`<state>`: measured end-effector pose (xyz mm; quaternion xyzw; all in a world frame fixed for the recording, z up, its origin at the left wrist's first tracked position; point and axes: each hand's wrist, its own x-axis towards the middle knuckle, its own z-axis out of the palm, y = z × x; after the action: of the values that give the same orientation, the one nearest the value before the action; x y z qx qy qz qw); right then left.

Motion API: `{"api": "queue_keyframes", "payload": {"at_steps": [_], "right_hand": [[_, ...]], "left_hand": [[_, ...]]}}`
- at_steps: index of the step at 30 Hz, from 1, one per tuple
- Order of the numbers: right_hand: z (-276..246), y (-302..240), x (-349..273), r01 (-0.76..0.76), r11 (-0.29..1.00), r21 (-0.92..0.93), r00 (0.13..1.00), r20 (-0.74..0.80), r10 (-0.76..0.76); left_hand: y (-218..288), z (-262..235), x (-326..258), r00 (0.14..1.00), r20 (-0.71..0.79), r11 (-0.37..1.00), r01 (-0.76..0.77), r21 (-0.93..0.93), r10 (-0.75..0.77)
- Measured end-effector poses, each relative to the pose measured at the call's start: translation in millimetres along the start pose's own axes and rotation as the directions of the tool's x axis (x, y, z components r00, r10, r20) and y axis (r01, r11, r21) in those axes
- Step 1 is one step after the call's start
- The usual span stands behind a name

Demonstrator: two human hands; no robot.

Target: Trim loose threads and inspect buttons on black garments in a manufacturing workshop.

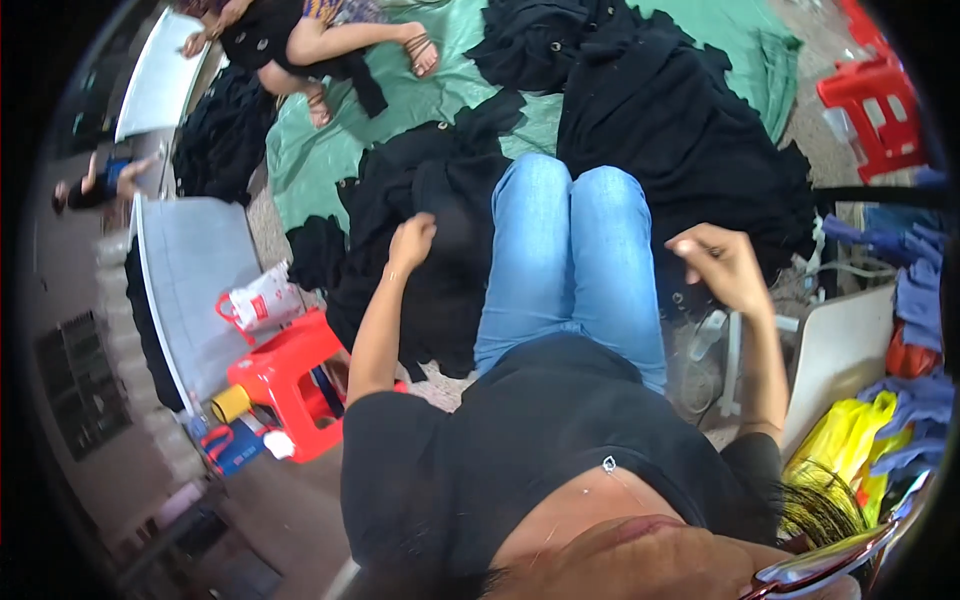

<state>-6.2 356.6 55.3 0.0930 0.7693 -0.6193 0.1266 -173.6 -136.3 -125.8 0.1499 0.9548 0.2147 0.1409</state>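
I sit with my knees in blue jeans (570,250) in front of me. My left hand (412,240) is closed on a black garment (440,270) that lies heaped beside my left leg. My right hand (722,266) is raised beside my right knee with its fingers pinched together; whether something thin sits between them I cannot tell. More black garments (680,130) are piled beyond my knees on a green sheet (310,165).
A red plastic stool (285,375) stands at my left, with a white and red bag (262,300) and a yellow roll (230,403) by it. Another red stool (875,105) is far right. Another person (320,40) sits on the sheet. A yellow bag (850,440) and bluish cloths (920,290) lie at my right.
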Motion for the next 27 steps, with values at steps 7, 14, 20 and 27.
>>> {"api": "queue_keyframes", "payload": {"at_steps": [7,14,20,27], "right_hand": [[90.6,69.9,27.5,-0.177,0.970,0.166,0.945,0.305,0.120],[111.9,36.4,46.3,-0.002,0.997,0.078,0.991,0.131,-0.008],[122.4,50.5,16.2,-0.023,0.988,0.153,0.982,-0.179,0.051],[120.5,52.1,-7.0,-0.027,0.989,0.143,0.936,-0.343,0.075]], "left_hand": [[9.8,98.5,-240.5,0.824,0.110,0.788,0.565,-0.246,-0.556],[46.3,184.7,-267.3,0.750,0.203,0.556,0.617,-0.557,-0.629],[41.1,181.2,-207.3,0.714,-0.153,0.662,0.518,-0.542,-0.683],[81.3,155.1,-109.3,0.957,-0.134,0.957,0.234,-0.174,-0.258]]}}
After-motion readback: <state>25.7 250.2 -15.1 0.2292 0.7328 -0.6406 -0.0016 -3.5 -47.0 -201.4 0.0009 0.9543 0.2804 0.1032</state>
